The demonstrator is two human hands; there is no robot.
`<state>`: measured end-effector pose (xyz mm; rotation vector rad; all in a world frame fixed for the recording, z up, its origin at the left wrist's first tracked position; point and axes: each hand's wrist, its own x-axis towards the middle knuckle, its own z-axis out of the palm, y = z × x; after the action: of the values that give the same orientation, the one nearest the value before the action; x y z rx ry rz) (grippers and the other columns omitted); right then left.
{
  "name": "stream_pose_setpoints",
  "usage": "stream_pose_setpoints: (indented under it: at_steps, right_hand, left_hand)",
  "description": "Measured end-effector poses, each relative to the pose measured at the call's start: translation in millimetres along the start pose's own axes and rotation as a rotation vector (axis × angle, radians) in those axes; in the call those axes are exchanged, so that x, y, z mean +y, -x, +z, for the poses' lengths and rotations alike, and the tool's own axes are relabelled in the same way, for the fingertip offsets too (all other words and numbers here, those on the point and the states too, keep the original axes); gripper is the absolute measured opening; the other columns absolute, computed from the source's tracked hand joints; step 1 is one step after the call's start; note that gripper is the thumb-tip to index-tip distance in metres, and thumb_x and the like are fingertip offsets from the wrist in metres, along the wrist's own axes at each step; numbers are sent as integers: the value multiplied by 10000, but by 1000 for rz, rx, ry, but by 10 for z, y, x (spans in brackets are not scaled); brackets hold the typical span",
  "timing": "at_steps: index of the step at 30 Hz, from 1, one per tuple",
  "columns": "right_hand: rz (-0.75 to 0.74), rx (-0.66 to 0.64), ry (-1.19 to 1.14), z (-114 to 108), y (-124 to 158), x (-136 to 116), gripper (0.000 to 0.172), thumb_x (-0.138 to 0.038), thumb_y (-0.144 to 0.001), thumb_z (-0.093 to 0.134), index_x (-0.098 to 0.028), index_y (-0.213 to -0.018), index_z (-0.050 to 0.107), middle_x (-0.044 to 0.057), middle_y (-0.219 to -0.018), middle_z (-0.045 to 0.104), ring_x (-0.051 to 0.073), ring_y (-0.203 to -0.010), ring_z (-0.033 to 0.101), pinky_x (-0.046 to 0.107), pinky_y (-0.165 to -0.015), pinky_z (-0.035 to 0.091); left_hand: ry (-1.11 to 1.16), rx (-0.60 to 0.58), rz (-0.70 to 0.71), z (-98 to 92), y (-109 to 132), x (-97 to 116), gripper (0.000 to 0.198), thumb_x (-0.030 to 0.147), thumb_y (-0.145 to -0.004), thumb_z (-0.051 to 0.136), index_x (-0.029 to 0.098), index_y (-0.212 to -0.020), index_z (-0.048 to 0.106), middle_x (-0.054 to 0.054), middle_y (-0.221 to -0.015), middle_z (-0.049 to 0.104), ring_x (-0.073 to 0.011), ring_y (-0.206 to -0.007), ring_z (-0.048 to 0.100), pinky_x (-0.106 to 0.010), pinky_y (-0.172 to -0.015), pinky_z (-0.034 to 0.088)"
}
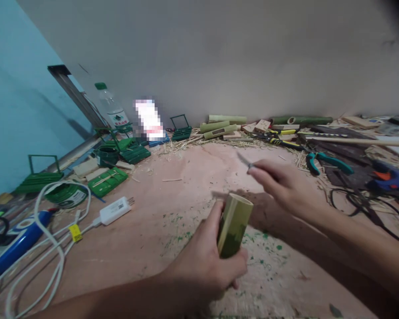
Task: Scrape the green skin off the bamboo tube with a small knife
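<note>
My left hand (206, 257) is wrapped round a short bamboo tube (234, 226), held tilted above the table with its open end up. Pale scraped patches and a darker green band show on the tube's side. To the right and a little farther off, my right hand (279, 179) is closed on a small knife (244, 159). The blade points up and to the left, apart from the tube; the handle is hidden in my fingers.
At the back lie bamboo pieces (221, 130) among shavings. Teal-handled pliers (329, 163) and a blue glue gun (390, 177) are on the right. Leftward are a white charger (115, 211) with its cable, a blue tube (23, 243), green models (131, 150) and a water bottle (113, 106).
</note>
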<state>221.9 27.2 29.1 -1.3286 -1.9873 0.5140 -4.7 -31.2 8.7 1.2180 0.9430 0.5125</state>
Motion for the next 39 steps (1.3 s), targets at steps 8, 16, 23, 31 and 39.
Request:
stream_pose_setpoints:
  at_steps: [8,16,23,31,39]
  right_hand:
    - [40,103,-64,15,-11,20,335,-452,-1049,528,-195,-881,661,-39,-618,476,137,-549,449,282,-545,341]
    - [-111,-136,-32,130,120,-93,263,-398,-1062,528,-191,-1012,682,-20,-698,616,138,-616,534,265,-607,404]
    - [-206,-351,-9,133,163,-173,286,-366,-1089,472,-173,-1017,670,8,-788,651,136,-654,570,262,-634,409]
    - [-261,-467,-47,165,165,-203,304,-338,-1117,412,-181,-954,615,35,-845,650,149,-721,591,265,-695,425]
    - [-275,-445,-17,153,164,-188,307,-354,-1119,420,-180,-958,614,23,-824,629,141,-697,561,260,-677,404]
  left_hand:
    - [69,86,74,-98,-88,35,427,230,-908,675,281,-1272,458,67,-763,555,-126,-524,605,-232,-484,492]
    - [136,127,103,-151,-138,62,451,250,-882,703,263,-1270,473,56,-804,602,-105,-473,586,-237,-462,469]
    - [164,121,124,-149,-182,10,431,268,-874,717,244,-1226,470,65,-751,592,-107,-461,570,-227,-435,452]
    - [185,139,141,-145,-168,11,422,221,-847,714,236,-1187,464,51,-834,610,-92,-481,596,-206,-440,458]
    - [151,132,152,-137,-133,46,396,241,-871,696,223,-1198,473,58,-811,583,-82,-495,583,-200,-459,446]
